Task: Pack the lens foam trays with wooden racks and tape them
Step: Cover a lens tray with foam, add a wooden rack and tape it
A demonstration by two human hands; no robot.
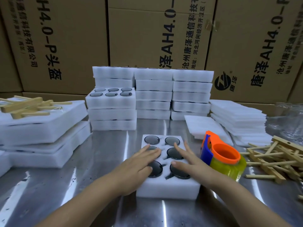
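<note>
Near the worktop's front edge, I rest both flat hands, left hand (139,163) and right hand (188,161), on the white six-lens foam tray (167,185); wooden racks (270,159) come next, I judge.

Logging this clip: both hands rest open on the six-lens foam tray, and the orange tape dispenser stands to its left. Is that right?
Not quite. The head view shows the orange tape dispenser to the right of the six-lens foam tray, not the left. The left hand and right hand do rest open on the tray.
</note>
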